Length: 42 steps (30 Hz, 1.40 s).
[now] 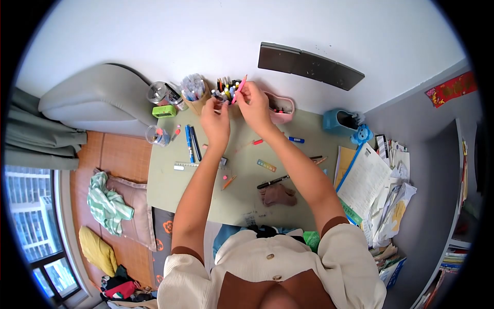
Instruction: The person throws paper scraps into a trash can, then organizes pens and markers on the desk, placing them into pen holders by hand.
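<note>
A pink pencil (239, 89) stands tilted, tip up, between the fingers of my right hand (253, 105), above the pen holder at the back of the desk. My left hand (215, 119) is at the front of that holder, its fingers bent close together by the pens; what they grip, if anything, is too small to tell. Many pens and markers (224, 88) stand upright in the holder, whose body is mostly hidden by my hands. To its left is a brown holder (198, 105) full of pens, and to its right a pink container (282, 114).
On the green desk (242, 206) lie blue markers (189, 144), a ruler (186, 166), an orange pencil (229, 183), a black pen (272, 182) and a brownish cloth (278, 195). A blue container (339, 122) and stacked papers (365, 177) are at the right; clear cups (157, 135) stand left.
</note>
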Each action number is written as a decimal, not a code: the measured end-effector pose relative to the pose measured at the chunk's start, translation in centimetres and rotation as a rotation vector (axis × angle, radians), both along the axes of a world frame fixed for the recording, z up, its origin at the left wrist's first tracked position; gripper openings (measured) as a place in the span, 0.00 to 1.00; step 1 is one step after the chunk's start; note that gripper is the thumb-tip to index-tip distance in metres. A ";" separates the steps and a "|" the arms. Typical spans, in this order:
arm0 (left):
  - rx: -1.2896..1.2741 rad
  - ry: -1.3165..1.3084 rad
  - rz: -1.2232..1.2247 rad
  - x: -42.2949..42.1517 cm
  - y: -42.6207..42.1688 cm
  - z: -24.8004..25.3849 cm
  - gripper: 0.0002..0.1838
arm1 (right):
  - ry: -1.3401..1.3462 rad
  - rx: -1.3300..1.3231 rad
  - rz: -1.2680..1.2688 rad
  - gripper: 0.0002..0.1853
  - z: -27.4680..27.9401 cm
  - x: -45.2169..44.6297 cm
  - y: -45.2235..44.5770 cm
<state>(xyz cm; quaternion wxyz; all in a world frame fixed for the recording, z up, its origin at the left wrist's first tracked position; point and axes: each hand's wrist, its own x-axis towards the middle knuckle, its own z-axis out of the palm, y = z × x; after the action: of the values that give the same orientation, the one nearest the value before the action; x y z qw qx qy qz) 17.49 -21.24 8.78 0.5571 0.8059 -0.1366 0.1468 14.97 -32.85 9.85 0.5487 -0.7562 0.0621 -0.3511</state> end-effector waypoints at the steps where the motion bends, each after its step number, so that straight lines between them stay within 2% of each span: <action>1: 0.027 -0.068 -0.003 0.3 -0.1 -0.2 0.10 | 0.006 -0.039 -0.017 0.07 0.2 0.2 0.1; 5: 0.106 -0.239 -0.038 1.0 -0.5 0.0 0.10 | -0.048 -0.240 -0.018 0.07 0.5 0.1 0.2; 8: 0.145 -0.315 -0.033 1.3 -0.7 -0.4 0.10 | 0.084 -0.338 -0.070 0.07 0.8 0.0 0.0; 11: 0.142 -0.201 -0.053 1.1 -0.9 0.2 0.10 | 0.100 -0.378 -0.079 0.07 1.1 0.3 -0.3; 14: 0.004 -0.150 -0.107 0.9 -0.8 0.5 0.09 | 0.064 -0.451 -0.070 0.07 1.8 0.1 -0.4; 17: 0.132 -0.315 -0.056 1.3 -0.1 -0.8 0.10 | 0.038 -0.530 -0.059 0.06 1.5 0.1 -0.1; 20: 0.190 -0.277 -0.074 1.2 0.1 0.2 0.09 | 0.065 -0.535 -0.053 0.06 1.9 0.1 0.3; 23: 0.107 -0.221 -0.100 1.6 0.7 0.6 0.09 | 0.135 -0.568 -0.065 0.06 2.8 0.1 0.0; 25: 0.217 -0.261 -0.106 1.6 0.9 0.9 0.09 | 0.113 -0.617 -0.074 0.06 2.6 0.0 -0.2; 28: 0.334 -0.274 -0.135 1.3 0.9 0.2 0.09 | 0.187 -0.515 -0.072 0.06 2.3 -0.1 0.3; 31: 0.369 -0.181 -0.089 1.1 0.7 -0.1 0.09 | 0.171 -0.392 -0.031 0.06 2.0 0.1 0.1; 32: 0.399 -0.241 -0.084 1.1 0.9 -0.1 0.09 | 0.126 -0.318 -0.037 0.06 1.9 -0.2 -0.1; 36: -0.011 -0.257 -0.091 -1.2 -0.3 3.5 0.09 | -0.001 -0.106 -0.151 0.05 1.7 -2.7 -1.5; 38: -0.062 -0.122 -0.234 -2.3 -1.7 4.0 0.10 | -0.008 -0.091 -0.264 0.04 0.9 -4.2 -3.8; 40: -0.105 0.008 -0.359 -3.1 -3.8 3.4 0.10 | 0.094 -0.064 -0.335 0.04 0.2 -6.0 -6.2; 42: 0.043 -0.069 -0.400 -3.5 -5.9 2.4 0.11 | 0.186 -0.146 -0.365 0.05 -0.9 -7.3 -8.4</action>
<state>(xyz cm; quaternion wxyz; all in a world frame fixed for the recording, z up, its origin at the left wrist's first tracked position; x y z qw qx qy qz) 14.02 -27.14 11.19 0.5526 0.7689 -0.3163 0.0578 7.65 -41.23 8.93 0.4116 -0.7994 0.2227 -0.3768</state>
